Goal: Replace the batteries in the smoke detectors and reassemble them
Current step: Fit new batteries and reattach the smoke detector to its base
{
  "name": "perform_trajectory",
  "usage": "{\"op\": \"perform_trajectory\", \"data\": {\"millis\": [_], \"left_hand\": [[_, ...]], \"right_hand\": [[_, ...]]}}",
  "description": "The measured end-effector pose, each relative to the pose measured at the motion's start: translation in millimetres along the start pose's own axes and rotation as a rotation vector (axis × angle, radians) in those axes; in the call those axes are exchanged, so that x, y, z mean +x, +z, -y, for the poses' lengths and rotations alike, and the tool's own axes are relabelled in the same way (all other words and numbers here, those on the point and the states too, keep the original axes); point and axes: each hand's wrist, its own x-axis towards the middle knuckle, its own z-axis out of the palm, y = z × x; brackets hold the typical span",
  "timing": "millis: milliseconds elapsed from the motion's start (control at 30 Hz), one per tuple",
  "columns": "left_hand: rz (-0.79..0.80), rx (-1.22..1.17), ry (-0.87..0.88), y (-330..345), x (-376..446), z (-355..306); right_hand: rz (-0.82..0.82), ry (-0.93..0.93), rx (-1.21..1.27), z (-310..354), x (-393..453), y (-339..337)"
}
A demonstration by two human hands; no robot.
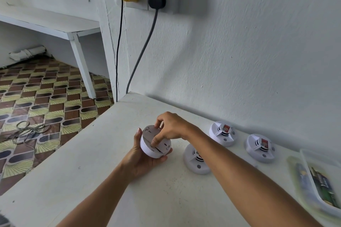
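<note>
Left hand (pixel 142 160) cupped under smoke detector (pixel 155 143), right hand (pixel 171 127) on top.

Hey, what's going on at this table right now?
A person is working on a smoke detector held above the white table. The left hand cups it from below, back side up, while the right hand pinches its back plate. Three more detectors sit face up by the wall, and a tray lies at the right edge, its contents blurred.
</note>
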Motion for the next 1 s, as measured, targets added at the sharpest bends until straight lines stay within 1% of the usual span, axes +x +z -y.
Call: {"op": "perform_trajectory", "data": {"millis": [167,400,533,633,733,767,833,900,933,1000], "left_hand": [[-0.015,-0.023,0.010,-1.2,-0.1,1.2],[-0.037,-0.010,0.028,1.6,-2.9,0.8],[-0.018,0.049,0.053,4.3,-5.6,-0.6],[-0.026,0.192,0.068,11.6,-10.7,-1.2],[-0.149,0.486,0.070,21.1,-21.0,-3.1],[-0.183,0.595,0.071,23.5,-24.0,-4.8],[-0.226,0.777,0.079,27.0,-32.4,-10.1],[-0.236,0.840,0.083,30.0,-42.8,-16.0],[-0.237,0.860,0.095,31.2,-47.0,-18.2],[-0.253,0.893,0.143,31.6,-54.6,-19.3]], "right_hand": [[-0.054,0.037,0.076,-4.9,-1.4,6.6],[-0.081,0.058,0.093,-4.2,-2.8,12.0],[-0.111,0.034,0.138,-6.5,-9.9,16.8],[-0.118,-0.003,0.235,-9.4,-26.5,23.4],[-0.046,0.015,0.489,-18.1,-49.0,35.6],[-0.013,0.022,0.604,-20.7,-57.2,38.4],[0.054,0.032,0.919,-25.9,-72.1,44.2],[0.103,0.052,1.214,-32.0,-82.8,51.3],[0.109,0.047,1.307,-33.0,-87.8,54.9],[0.107,0.031,1.374,-38.1,-90.4,67.5]]}}
